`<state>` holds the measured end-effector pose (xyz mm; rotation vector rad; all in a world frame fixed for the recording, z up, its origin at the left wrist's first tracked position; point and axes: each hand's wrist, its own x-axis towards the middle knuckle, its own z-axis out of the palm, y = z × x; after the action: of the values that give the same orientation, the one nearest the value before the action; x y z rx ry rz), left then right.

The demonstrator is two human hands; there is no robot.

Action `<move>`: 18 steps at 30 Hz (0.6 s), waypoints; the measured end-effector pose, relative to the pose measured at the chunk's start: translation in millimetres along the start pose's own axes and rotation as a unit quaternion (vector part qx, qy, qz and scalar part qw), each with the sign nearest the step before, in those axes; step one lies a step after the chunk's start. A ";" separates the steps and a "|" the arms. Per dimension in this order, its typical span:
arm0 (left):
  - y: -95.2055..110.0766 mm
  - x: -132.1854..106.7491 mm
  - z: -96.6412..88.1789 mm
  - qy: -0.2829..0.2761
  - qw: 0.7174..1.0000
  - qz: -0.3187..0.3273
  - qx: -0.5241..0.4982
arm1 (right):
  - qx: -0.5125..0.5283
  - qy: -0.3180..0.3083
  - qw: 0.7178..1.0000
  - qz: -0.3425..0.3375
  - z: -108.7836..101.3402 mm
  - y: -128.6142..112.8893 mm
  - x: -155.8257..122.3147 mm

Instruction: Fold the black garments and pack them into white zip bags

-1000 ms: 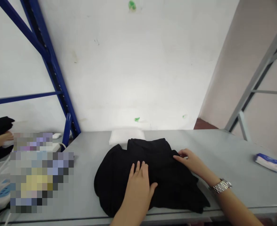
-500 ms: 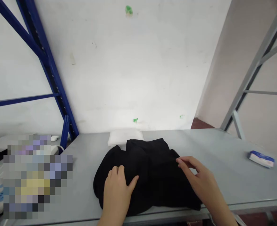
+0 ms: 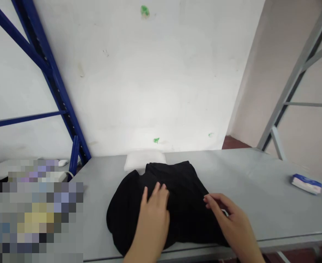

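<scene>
Along table edge [image 3: 287, 238] | black garment [image 3: 185, 204] | left hand [image 3: 152, 215] atop | right hand [image 3: 229, 219] touching

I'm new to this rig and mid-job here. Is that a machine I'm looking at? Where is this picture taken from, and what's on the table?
There's no machine: these are a person's two bare hands, seen through a camera worn on their head, looking forward and down. The left hand rests open on a crumpled black garment. The right hand has its fingers at the garment's edge; whether they grip it is unclear. The grey table also holds a white packet behind the garment and a blue-and-white packet to the right.
</scene>
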<state>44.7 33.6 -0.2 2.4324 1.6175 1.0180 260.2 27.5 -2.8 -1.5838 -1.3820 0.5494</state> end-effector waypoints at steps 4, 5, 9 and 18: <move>3.4 -2.8 5.2 -0.040 0.999 -0.001 -0.032 | -0.004 -0.014 0.999 -0.032 4.8 -6.1 -7.4; -0.3 -2.8 1.3 -0.002 0.998 -0.049 -0.036 | -0.008 -0.011 0.999 -0.036 4.0 -7.1 -8.8; -24.8 0.0 -15.4 0.064 0.968 -0.242 0.017 | -0.019 -0.013 0.996 -0.088 8.1 -17.7 -12.3; -28.4 2.0 -22.9 -0.019 0.953 -0.247 -0.173 | -0.180 -0.087 0.945 -0.259 97.5 -66.6 -24.6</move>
<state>9.8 41.2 7.9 1.6941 1.7284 1.0444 139.9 34.1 2.7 -1.3794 -2.0350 0.1196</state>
